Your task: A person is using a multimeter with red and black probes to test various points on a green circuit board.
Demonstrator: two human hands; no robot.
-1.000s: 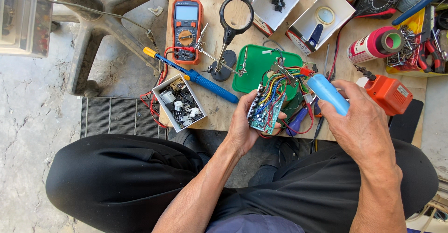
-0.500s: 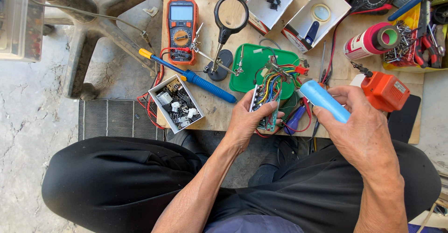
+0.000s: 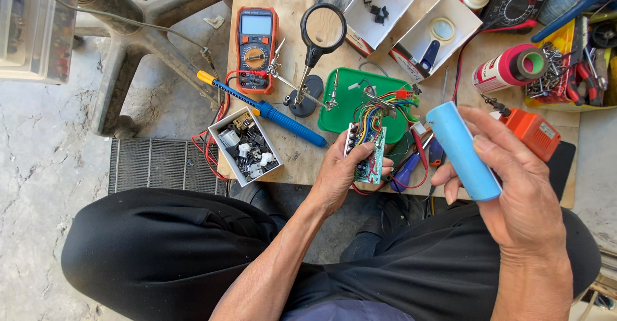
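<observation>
My left hand [image 3: 335,178] grips a small green circuit board [image 3: 367,154] by its lower edge, just above the near rim of the wooden workbench [image 3: 292,147]. A bundle of coloured wires [image 3: 376,109] runs up from the board over a green plastic tray [image 3: 340,106]. My right hand [image 3: 514,186] holds a light blue cylinder [image 3: 461,147] slantwise, raised to the right of the board and apart from it. My legs in black trousers fill the bottom of the view.
On the bench lie an orange multimeter [image 3: 256,48], a blue soldering iron [image 3: 270,110], a magnifier on a stand [image 3: 321,35], a small box of parts [image 3: 244,146], two white boxes [image 3: 411,19], a pink tape roll [image 3: 508,67], an orange device [image 3: 530,131] and a yellow tool tray [image 3: 578,57]. A metal grate [image 3: 160,163] lies on the concrete floor.
My right hand has lifted the blue cylinder nearer to the camera and tilted it more upright. My left hand keeps the circuit board in nearly the same spot.
</observation>
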